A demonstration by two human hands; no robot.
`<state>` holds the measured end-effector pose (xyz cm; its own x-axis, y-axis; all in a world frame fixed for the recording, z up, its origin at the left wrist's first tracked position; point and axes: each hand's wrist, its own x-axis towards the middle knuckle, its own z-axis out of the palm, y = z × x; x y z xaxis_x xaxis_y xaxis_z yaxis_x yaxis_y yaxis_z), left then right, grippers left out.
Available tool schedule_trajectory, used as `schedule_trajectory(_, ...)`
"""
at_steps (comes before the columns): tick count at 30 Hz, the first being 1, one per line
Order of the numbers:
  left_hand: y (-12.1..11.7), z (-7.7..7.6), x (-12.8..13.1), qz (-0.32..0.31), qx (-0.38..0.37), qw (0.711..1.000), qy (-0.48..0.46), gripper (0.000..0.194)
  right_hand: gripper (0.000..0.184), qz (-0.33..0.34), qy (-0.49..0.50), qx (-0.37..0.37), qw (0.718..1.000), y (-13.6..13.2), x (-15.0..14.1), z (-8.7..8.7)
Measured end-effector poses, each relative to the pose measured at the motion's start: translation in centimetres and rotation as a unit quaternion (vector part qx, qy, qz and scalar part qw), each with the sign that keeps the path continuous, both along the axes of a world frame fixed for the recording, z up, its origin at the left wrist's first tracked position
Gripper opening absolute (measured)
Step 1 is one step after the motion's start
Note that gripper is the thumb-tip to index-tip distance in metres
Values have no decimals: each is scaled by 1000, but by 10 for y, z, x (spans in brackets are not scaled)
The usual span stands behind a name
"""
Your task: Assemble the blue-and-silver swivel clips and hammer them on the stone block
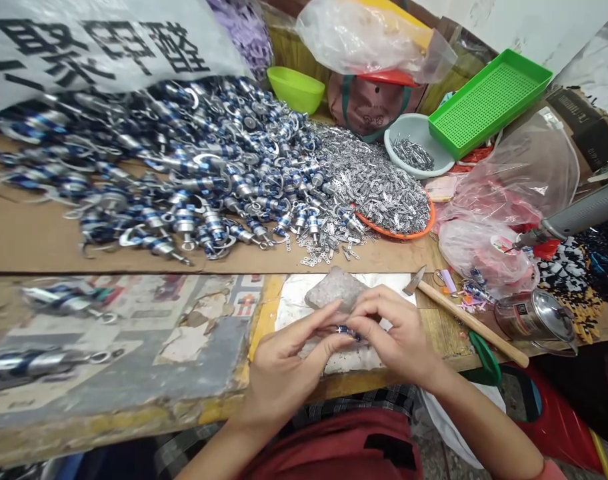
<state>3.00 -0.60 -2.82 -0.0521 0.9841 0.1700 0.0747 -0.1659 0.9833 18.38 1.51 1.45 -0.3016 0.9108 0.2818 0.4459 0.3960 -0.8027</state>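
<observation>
My left hand (289,360) and my right hand (401,333) meet above the white sheet (344,360) near the table's front edge. Between their fingertips is a small blue-and-silver metal part (348,331), mostly covered by the fingers. Both hands are closed on it, thumbs and fingers pinching from either side. Just behind my fingers lies a grey stone block (333,288). A hammer (469,320) with a wooden handle rests to the right of my right hand. At the left, two blurred silver-and-blue metal fittings (39,363) lie on the table.
A large heap of silver-and-blue metal fittings (184,173) covers the back left. Small metal plates (384,193) overflow an orange-rimmed tray (429,223). Behind stand a pale bowl (391,143) and a green perforated tray (489,103). A metal mug (534,317) stands at the right.
</observation>
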Motion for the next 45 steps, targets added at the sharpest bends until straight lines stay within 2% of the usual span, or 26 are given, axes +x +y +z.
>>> schedule_trajectory(3,0,3,1,6,26,999,22,35,12,-3,19,5,1000,-9,-2,-3)
schedule_trajectory(8,1,10,-2,-7,77,996,43,25,12,-10,61,-17,998,-9,0,-6)
schedule_trajectory(13,0,9,0,-1,108,993,48,23,10,-35,94,-9,995,-17,-3,-8)
schedule_trajectory(18,-2,8,1,6,93,995,31,21,9,-55,125,-21,990,-21,-2,-14)
schedule_trajectory(25,-3,12,1,-18,70,997,-8,23,10,-31,113,-20,993,-26,2,-14)
schedule_trajectory(27,-3,14,2,-36,35,998,-36,21,10,-30,87,8,996,-28,3,-15)
schedule_trajectory(29,-2,15,2,-50,-15,995,-80,18,16,-21,39,82,996,-29,6,-17)
schedule_trajectory(31,-2,15,0,-62,-62,989,-120,14,28,14,-29,186,982,-30,9,-19)
schedule_trajectory(34,-2,16,-4,-78,-94,983,-134,11,25,66,-91,289,951,-30,14,-21)
schedule_trajectory(38,-3,21,-8,-82,-80,991,-68,10,22,63,-93,306,946,-30,19,-21)
schedule_trajectory(42,-6,24,-9,-48,-40,998,-9,9,27,57,-72,300,950,-31,20,-22)
schedule_trajectory(45,-8,24,-11,-56,-28,998,22,11,29,83,-81,308,944,-31,21,-20)
